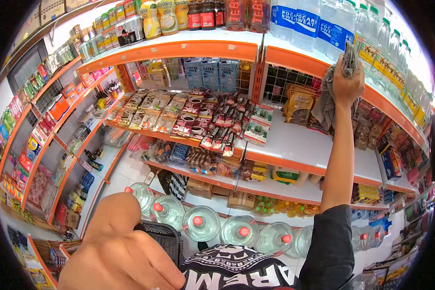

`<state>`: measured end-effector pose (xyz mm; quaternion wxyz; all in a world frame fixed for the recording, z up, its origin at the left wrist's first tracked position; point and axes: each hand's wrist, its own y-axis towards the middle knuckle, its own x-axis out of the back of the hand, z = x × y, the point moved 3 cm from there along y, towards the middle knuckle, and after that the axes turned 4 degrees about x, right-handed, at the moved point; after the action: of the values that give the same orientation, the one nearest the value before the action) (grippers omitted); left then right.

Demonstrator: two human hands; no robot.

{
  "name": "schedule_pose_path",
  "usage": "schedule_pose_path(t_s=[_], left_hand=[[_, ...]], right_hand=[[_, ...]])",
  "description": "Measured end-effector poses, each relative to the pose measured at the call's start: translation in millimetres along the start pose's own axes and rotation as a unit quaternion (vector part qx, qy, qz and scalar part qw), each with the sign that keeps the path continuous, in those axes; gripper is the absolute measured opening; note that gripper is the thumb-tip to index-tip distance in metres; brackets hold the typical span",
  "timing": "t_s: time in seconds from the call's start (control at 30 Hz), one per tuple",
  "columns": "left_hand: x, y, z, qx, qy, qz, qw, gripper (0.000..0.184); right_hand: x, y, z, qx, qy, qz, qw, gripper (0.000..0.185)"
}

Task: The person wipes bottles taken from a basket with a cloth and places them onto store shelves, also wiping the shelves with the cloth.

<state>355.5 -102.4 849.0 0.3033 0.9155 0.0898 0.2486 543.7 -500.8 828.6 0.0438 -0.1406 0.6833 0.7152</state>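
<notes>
My right hand [349,86] is raised on the outstretched right arm, its fingers closed round a grey cloth [327,96]. Part of the cloth sticks up above the fist; the rest hangs down in front of the upper shelf's orange edge [295,59]. Just above it stand blue-labelled water-drink bottles [302,21] and clear bottles with green caps [384,36]. Large and close to the camera, my left hand [118,253] is at the lower left with curled fingers. What it holds, if anything, is hidden. A black basket [166,232] shows just behind it.
Several large water jugs [201,222] with red caps stand along the floor. Coffee sachet packs [191,113] cover the left of the middle shelf [287,142], and a yellow pack [299,106] sits toward its back. More stocked shelves [48,130] curve along the left.
</notes>
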Motion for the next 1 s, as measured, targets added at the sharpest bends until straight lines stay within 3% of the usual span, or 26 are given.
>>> schedule_pose_path(t_s=[0.03,0.07,0.17,0.5,0.83,1.0], left_hand=[[-7,-3,-3,-0.065,-0.011,-0.011,0.998,0.035],[-15,13,-7,0.025,0.053,-0.102,0.993,0.015],[0,11,6,0.02,0.005,-0.039,0.999,0.016],[19,9,23,-0.001,-0.023,-0.02,1.0,0.019],[34,8,35,-0.012,-0.021,-0.025,0.999,0.022],[36,3,38,0.005,0.03,-0.071,0.997,0.023]], right_hand=[[0,-1,0,-0.001,-0.001,0.001,1.0,0.023],[-1,1,-1,-0.002,0.001,0.001,1.0,0.023],[-1,-1,-2,-0.01,0.004,0.006,1.0,0.023],[-2,-2,-3,-0.001,-0.012,0.005,1.0,0.022],[-4,-2,-6,0.011,-0.038,0.009,0.999,0.024],[-5,-3,-7,0.013,-0.035,-0.003,0.999,0.024]])
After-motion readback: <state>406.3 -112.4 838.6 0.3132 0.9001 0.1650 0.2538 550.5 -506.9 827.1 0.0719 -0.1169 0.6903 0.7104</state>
